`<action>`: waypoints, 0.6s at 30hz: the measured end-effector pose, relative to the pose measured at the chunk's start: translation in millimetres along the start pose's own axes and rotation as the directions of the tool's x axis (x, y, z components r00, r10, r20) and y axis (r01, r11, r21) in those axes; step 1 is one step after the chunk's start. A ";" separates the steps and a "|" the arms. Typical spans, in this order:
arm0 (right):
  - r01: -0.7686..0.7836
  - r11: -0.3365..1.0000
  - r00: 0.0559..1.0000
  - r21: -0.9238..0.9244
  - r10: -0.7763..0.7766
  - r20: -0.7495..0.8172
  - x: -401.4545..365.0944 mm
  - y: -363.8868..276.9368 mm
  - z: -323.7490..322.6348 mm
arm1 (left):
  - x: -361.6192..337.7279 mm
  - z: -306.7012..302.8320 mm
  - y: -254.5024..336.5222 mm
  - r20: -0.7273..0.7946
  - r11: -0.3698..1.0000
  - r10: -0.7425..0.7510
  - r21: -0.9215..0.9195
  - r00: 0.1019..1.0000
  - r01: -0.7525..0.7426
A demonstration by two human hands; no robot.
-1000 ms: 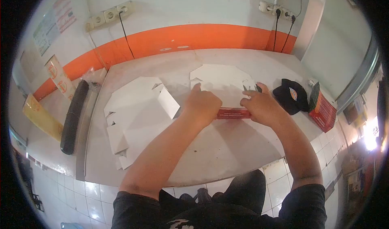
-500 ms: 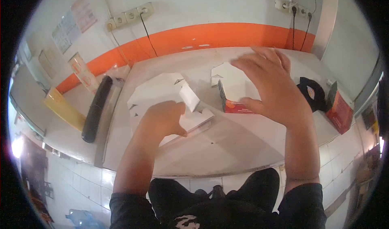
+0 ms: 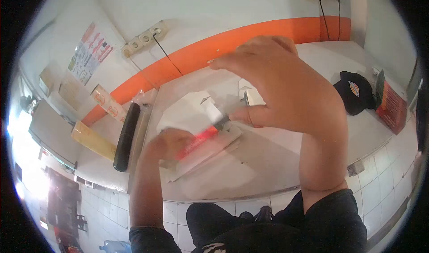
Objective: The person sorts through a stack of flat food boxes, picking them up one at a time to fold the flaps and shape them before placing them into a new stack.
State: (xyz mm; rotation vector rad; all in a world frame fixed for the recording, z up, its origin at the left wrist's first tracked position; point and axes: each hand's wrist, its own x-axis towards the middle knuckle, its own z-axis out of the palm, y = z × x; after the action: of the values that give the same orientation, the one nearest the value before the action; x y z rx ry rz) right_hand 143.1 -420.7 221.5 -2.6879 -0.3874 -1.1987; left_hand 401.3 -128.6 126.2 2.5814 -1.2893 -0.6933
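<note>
On the table my left hand (image 3: pixel 172 143), smeared by motion, is closed at the near edge of a flattened white cardboard box (image 3: pixel 181 114). A red printed panel (image 3: pixel 199 141) of this box shows blurred beside the fingers, lifted at a slant. My right hand (image 3: pixel 279 83) hovers above the table with thumb and fingers apart, holding nothing. Behind it a second white cardboard box (image 3: pixel 254 97) lies mostly hidden. Small folded flaps (image 3: pixel 212 110) stand up at the first box's right side.
To the right are a black cap (image 3: pixel 355 92) and a standing red box (image 3: pixel 392 105). At the left lie a black roll (image 3: pixel 127 139), a yellowish roll (image 3: pixel 94 141) and a printed roll (image 3: pixel 108 102). A socket strip (image 3: pixel 145 38) hangs on the wall.
My left hand has brought up the box's red panel. My right hand has moved left and nearer the camera, covering more of the second box. The view has shifted slightly.
</note>
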 end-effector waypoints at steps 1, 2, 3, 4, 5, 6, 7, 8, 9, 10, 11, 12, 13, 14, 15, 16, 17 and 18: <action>-0.007 1.000 1.000 -0.008 0.007 0.007 0.4 2.9 -0.3 | -6.1 -6.4 -13.9 -0.275 0.993 0.095 0.099 0.957 -0.070; -0.063 0.997 0.997 -0.036 0.064 0.049 2.3 4.8 -0.1 | -9.5 -12.1 -22.1 -0.517 0.970 0.210 0.216 0.830 -0.111; -0.117 0.991 0.989 -0.067 0.123 0.088 6.2 5.3 0.6 | -25.0 -40.4 29.1 -0.581 0.857 0.244 0.504 0.776 0.109; -0.168 0.981 0.975 -0.101 0.180 0.126 9.8 5.6 1.6 | -31.2 -52.9 41.9 -0.758 0.948 0.130 0.285 0.640 0.145; -0.172 0.982 0.985 -0.075 0.173 0.005 10.6 9.6 12.9 | -47.7 -60.4 78.2 -0.852 0.967 0.165 0.238 0.496 0.086; -0.170 0.984 0.980 -0.050 0.163 -0.116 10.3 16.5 32.7 | -61.8 -64.3 114.0 -0.924 0.980 0.181 0.198 0.336 0.019; -0.161 0.987 0.961 -0.027 0.150 -0.234 13.2 20.0 43.0 | -66.9 -70.8 125.3 -0.900 0.941 0.336 0.332 0.277 -0.063; -0.139 0.989 0.949 -0.045 0.121 -0.291 19.4 17.8 42.9 | -69.9 -77.5 132.3 -0.854 0.877 0.479 0.461 0.202 -0.133; -0.117 0.991 0.934 -0.066 0.087 -0.347 25.7 14.2 43.0 | -72.1 -81.4 137.8 -0.786 0.790 0.607 0.583 0.113 -0.189; -0.094 0.991 0.915 -0.090 0.050 -0.400 30.6 11.5 42.0 | -72.6 -81.1 145.8 -0.789 0.782 0.612 0.595 0.047 -0.185; -0.101 0.987 0.945 -0.128 0.055 -0.323 32.4 7.9 36.8 | -70.8 -77.8 155.4 -0.790 0.775 0.612 0.605 -0.020 -0.181; -0.107 0.980 0.968 -0.165 0.064 -0.242 31.5 3.1 28.8 | -63.5 -73.8 160.2 -0.812 0.788 0.567 0.584 -0.137 -0.195; -0.109 0.973 0.984 -0.204 0.078 -0.158 30.2 2.4 23.0 | -56.3 -69.8 165.0 -0.820 0.797 0.513 0.565 -0.253 -0.215; -0.041 0.986 0.979 -0.162 0.007 -0.204 22.4 16.7 28.2 | -40.6 -67.5 165.6 -0.822 0.812 0.396 0.522 -0.410 -0.261; -0.055 0.996 0.965 -0.069 0.035 -0.259 20.5 20.2 30.9 | -37.9 -66.9 156.0 -0.880 0.874 0.283 0.400 -0.382 -0.275; -0.064 0.998 0.948 0.027 0.069 -0.309 18.2 20.8 33.5 | -35.2 -66.4 146.5 -0.924 0.920 0.165 0.271 -0.346 -0.284; -0.009 1.000 0.951 0.012 0.012 -0.309 17.5 22.7 28.5 | -37.3 -68.4 134.6 -0.977 0.931 0.158 0.195 -0.140 -0.310; 0.046 0.999 0.950 -0.003 -0.045 -0.308 16.8 24.6 23.3 | -39.4 -69.6 123.7 -0.986 0.942 0.146 0.115 0.077 -0.317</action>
State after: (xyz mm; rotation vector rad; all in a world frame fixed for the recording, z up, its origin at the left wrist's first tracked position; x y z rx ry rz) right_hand 177.8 -435.2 217.4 -2.4411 -0.4041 -1.5967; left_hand 326.5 -176.4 243.7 1.7692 -0.9456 0.9632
